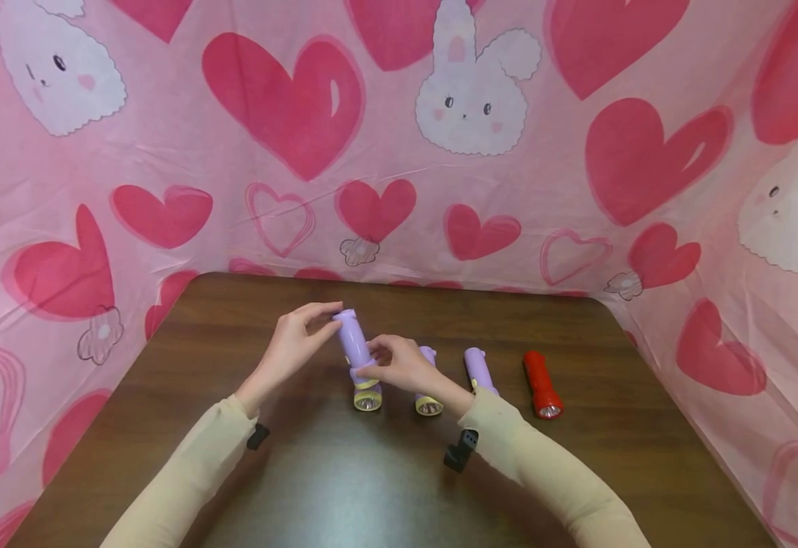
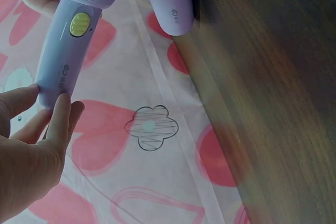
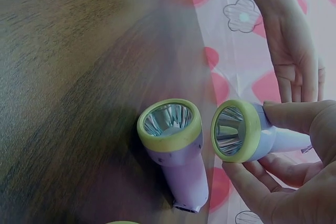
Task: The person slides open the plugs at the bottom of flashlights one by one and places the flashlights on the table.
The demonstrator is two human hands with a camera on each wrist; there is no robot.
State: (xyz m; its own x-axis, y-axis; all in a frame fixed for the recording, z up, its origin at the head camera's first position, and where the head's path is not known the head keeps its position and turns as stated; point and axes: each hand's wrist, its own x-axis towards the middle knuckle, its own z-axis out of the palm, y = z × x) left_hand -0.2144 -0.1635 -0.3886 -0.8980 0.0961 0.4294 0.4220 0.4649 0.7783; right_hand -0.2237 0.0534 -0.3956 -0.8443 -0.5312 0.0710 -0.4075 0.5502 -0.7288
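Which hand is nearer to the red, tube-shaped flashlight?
Right. The right hand is left of the red flashlight, gripping the head end of a purple, yellow-rimmed flashlight; the left hand is farther left, at its tail end.

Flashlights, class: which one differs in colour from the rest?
The red flashlight, rightmost on the table in the head view. The others are lilac, including the raised flashlight held by left hand and right hand.
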